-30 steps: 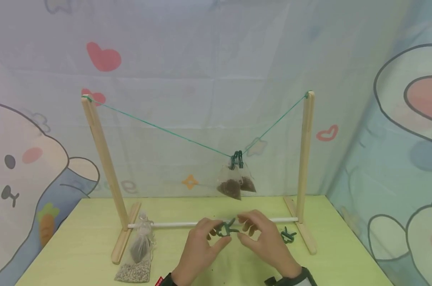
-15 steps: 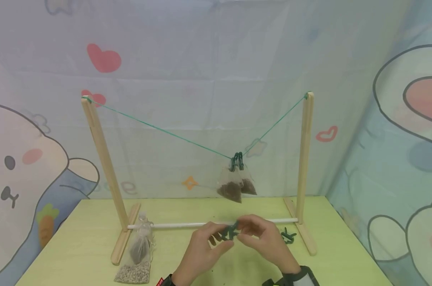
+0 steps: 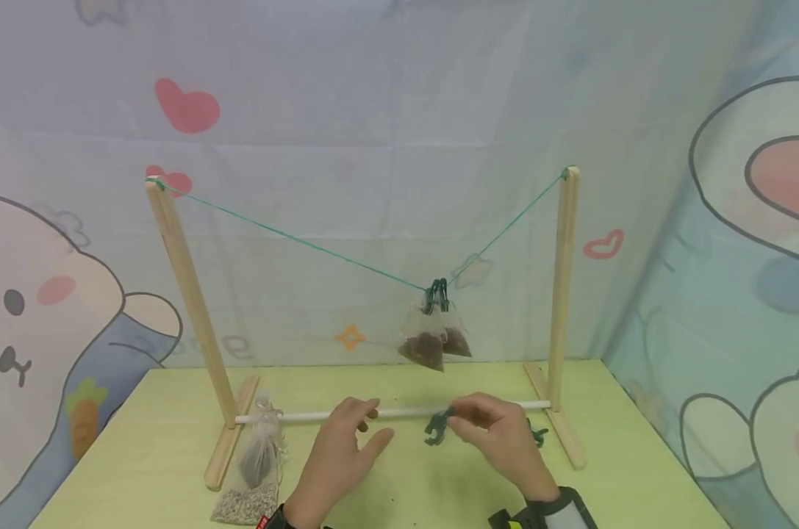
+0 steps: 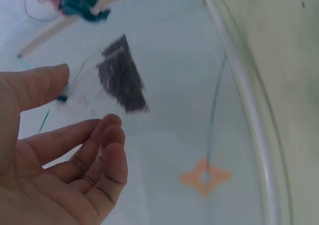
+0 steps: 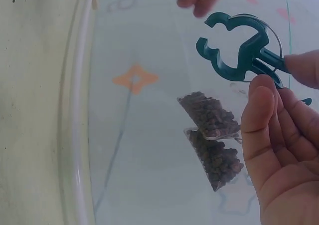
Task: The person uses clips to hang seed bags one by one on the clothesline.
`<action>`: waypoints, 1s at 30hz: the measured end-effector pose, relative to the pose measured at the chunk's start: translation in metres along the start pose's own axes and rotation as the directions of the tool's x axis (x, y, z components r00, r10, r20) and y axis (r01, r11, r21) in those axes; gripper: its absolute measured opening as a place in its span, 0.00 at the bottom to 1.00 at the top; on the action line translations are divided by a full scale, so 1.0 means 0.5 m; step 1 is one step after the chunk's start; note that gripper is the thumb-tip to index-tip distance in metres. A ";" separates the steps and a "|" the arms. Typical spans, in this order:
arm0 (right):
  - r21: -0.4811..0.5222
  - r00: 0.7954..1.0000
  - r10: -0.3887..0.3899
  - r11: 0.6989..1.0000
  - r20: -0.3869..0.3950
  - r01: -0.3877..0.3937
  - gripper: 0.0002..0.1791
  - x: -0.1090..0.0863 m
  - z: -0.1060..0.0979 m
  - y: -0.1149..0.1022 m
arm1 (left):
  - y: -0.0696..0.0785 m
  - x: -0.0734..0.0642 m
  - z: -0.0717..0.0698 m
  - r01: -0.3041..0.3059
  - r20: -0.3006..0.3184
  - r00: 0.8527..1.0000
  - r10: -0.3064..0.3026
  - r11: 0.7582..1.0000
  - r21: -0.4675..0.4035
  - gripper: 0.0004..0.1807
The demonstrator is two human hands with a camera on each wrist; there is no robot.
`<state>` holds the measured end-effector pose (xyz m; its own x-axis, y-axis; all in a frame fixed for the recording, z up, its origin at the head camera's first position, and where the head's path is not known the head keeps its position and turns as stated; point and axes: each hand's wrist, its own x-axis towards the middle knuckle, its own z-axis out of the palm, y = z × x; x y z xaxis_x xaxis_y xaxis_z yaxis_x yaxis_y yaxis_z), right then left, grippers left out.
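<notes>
Clip (image 5: 250,51), long axis slanted, jaws leftward

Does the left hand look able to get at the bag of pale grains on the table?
Probably yes: the left hand is empty, and nothing seems to stand between it and the bag of pale grains.

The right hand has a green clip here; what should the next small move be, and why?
Probably the left hand should reach for the sheer drawstring bag to its left: this hand is open and holds nothing, the right hand pinches a green clip by its handles, and two filled bags hang from similar clips on the green string.
</notes>
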<state>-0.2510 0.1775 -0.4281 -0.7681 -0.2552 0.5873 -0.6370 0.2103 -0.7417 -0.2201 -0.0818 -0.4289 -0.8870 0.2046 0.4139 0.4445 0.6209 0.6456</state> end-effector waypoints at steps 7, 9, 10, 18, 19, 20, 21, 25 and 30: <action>0.023 0.997 0.016 1.000 -0.070 -0.015 0.05 0.006 -0.011 -0.006 | -0.047 -0.009 -0.061 0.117 -0.238 0.970 -0.052 0.956 0.268 0.20; 0.021 0.996 0.023 1.000 -0.082 -0.021 0.05 0.006 -0.011 -0.005 | -0.065 -0.013 -0.076 0.146 -0.284 0.957 -0.056 0.941 0.306 0.20; 0.016 0.996 0.022 1.000 -0.087 -0.021 0.05 0.005 -0.011 -0.004 | -0.074 -0.016 -0.083 0.163 -0.297 0.953 -0.066 0.936 0.314 0.20; -0.036 0.995 0.019 0.999 -0.096 -0.023 0.05 0.001 -0.007 0.014 | -0.126 -0.030 -0.125 0.267 -0.342 0.928 -0.150 0.907 0.326 0.21; -0.038 0.995 0.025 0.999 -0.098 -0.029 0.05 0.001 -0.007 0.016 | -0.131 -0.031 -0.128 0.279 -0.345 0.925 -0.161 0.903 0.326 0.21; -0.041 0.995 0.029 0.999 -0.100 -0.034 0.04 0.001 -0.007 0.018 | -0.135 -0.032 -0.130 0.292 -0.347 0.922 -0.173 0.898 0.330 0.21; -0.040 0.994 0.035 0.998 -0.102 -0.039 0.04 0.000 -0.007 0.019 | -0.140 -0.032 -0.132 0.308 -0.348 0.918 -0.188 0.892 0.331 0.22; -0.041 0.993 0.056 0.997 -0.107 -0.061 0.04 0.000 -0.004 0.026 | -0.160 -0.035 -0.138 0.395 -0.330 0.898 -0.289 0.861 0.321 0.22; -0.064 0.993 0.050 0.996 -0.108 -0.057 0.04 -0.003 0.000 0.038 | -0.181 -0.040 -0.141 0.467 -0.290 0.876 -0.386 0.831 0.303 0.20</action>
<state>-0.2618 0.1821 -0.4429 -0.8017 -0.1408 0.5808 -0.5947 0.2850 -0.7518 -0.2339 -0.1954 -0.4504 -0.9121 -0.2800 0.2994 -0.0822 0.8405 0.5356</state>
